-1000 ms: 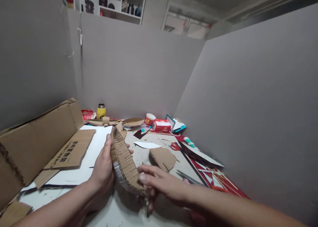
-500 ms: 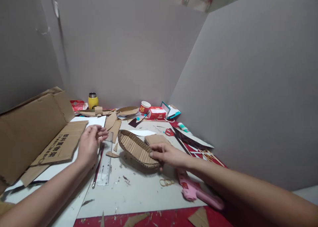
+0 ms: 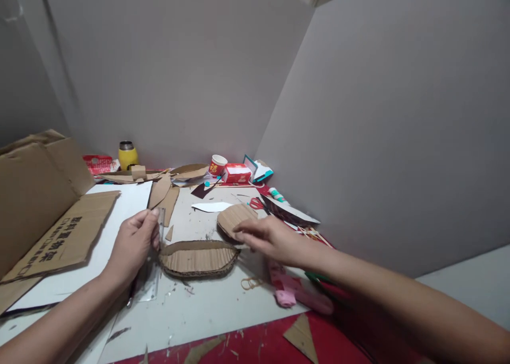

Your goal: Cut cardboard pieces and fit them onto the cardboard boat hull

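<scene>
A shallow, boat-shaped cardboard tray (image 3: 199, 260) with a raised corrugated rim is low over the white work surface, between my hands. My left hand (image 3: 135, 239) is closed, thumb pressed to the fingers, at the tray's left end and over the clear ruler (image 3: 149, 287). What its fingertips pinch is hidden. My right hand (image 3: 266, 236) is off the tray, its fingers stretched out over the near right edge of a rounded cardboard piece (image 3: 233, 217). I cannot tell whether they touch it.
A pink glue gun (image 3: 295, 292) and looped rubber bands (image 3: 252, 283) lie near my right forearm. Red-handled scissors (image 3: 256, 203) lie beyond. A large cardboard box (image 3: 37, 194) stands left. A yellow flask (image 3: 128, 155), paper cup (image 3: 218, 164) and red box (image 3: 237, 173) line the back.
My right hand has let go of the tray and moved to the rounded cardboard piece. The tray has turned and sunk lower. My left hand has closed beside its left end. The view has shifted right.
</scene>
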